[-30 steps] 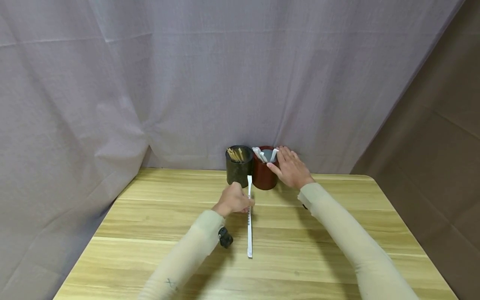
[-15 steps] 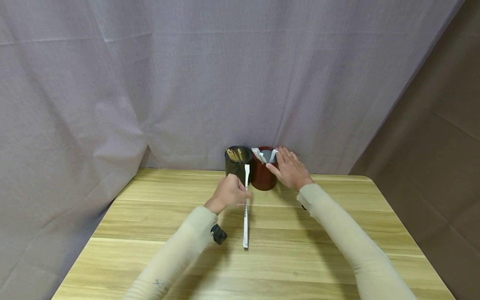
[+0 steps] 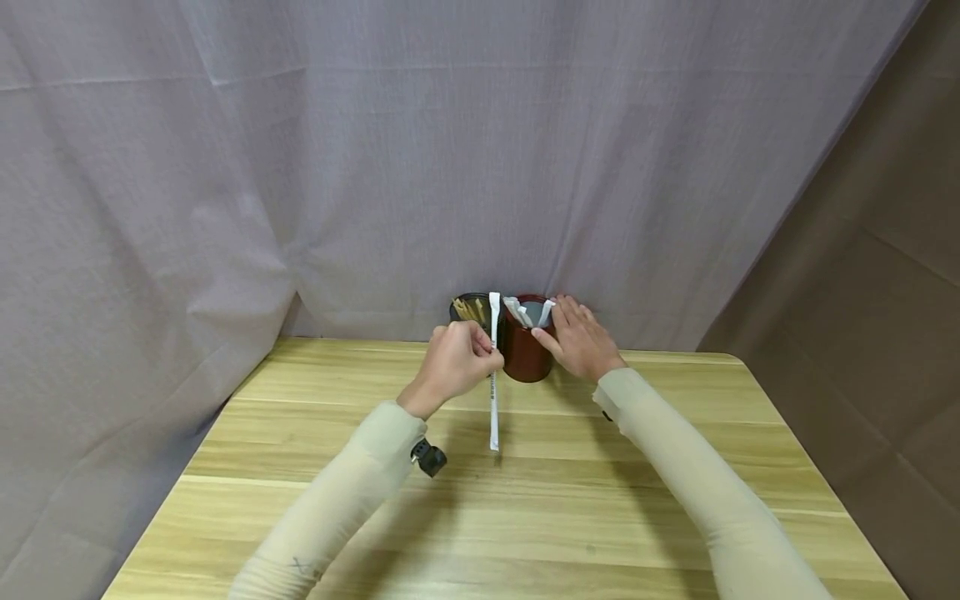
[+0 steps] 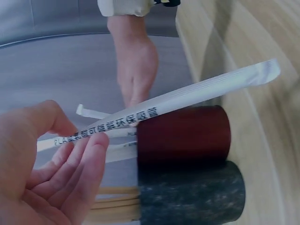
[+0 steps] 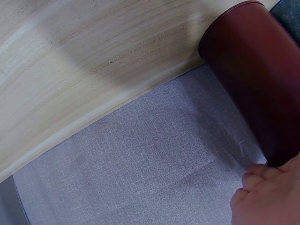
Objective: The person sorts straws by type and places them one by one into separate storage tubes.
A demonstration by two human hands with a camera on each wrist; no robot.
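Head view: the left hand (image 3: 456, 360) pinches a paper-wrapped chopstick pair (image 3: 493, 392) near its upper third, the packet standing almost upright, top end level with the rims at 12 o'clock, lower end hanging over the table (image 3: 525, 500). The right hand (image 3: 579, 340) lies with fingers spread against the red cup (image 3: 522, 354), at its 3 o'clock side. The dark cup (image 3: 471, 310), at 9 o'clock of the red one and touching it, holds bare wooden sticks.

Left wrist view: thumb and fingertips (image 4: 89, 145) curl round the printed wrapper (image 4: 187, 98), which crosses above the red cup (image 4: 185, 133); more white packets (image 4: 93, 112) poke from its mouth. Best handling, I'd judge: keep the pinch light, tip the packet end-first over the red rim, and keep the cup braced.

Right wrist view: only knuckles (image 5: 269, 199) show, pressed to the red cup's (image 5: 253, 70) wall, with grey cloth (image 5: 154, 154) behind.
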